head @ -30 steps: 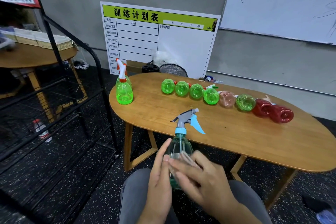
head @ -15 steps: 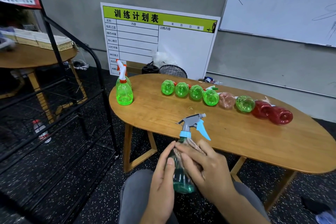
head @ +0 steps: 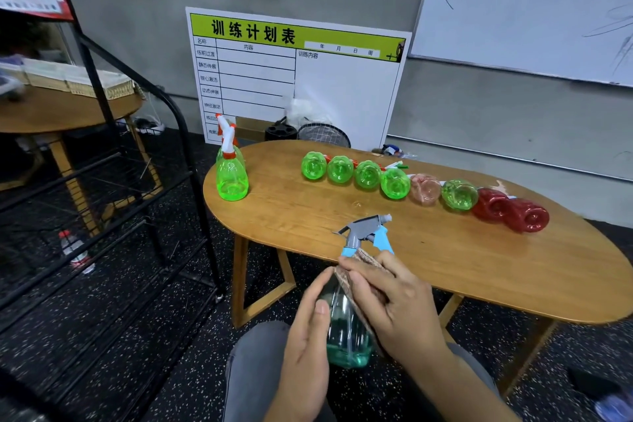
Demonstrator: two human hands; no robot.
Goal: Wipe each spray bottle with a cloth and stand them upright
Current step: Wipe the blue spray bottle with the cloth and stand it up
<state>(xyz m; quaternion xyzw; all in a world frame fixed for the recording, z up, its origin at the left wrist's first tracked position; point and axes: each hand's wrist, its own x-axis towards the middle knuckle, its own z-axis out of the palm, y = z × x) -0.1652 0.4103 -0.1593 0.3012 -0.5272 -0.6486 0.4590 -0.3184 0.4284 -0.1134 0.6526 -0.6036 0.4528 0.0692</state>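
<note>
A teal spray bottle (head: 346,336) with a grey and blue trigger head is held upright above my lap, in front of the table's near edge. My left hand (head: 308,336) grips its left side. My right hand (head: 390,305) presses a brownish cloth (head: 356,271) around the bottle's shoulder and neck. A green spray bottle (head: 232,178) with an orange and white head stands upright at the left end of the wooden table (head: 445,267). A row of several bottles lies on its side across the back: green ones (head: 366,174), a pink one (head: 424,189) and two red ones (head: 513,212).
A black metal rack (head: 144,181) stands close to the table's left end. A printed board (head: 294,79) leans on the wall behind the table, with a whiteboard (head: 531,10) to its right. Another round wooden table (head: 51,113) is at far left. A small water bottle (head: 73,250) lies on the floor.
My right hand with the cloth has slid up the teal bottle from its body to its neck. The bottle has shifted slightly right and lower in view.
</note>
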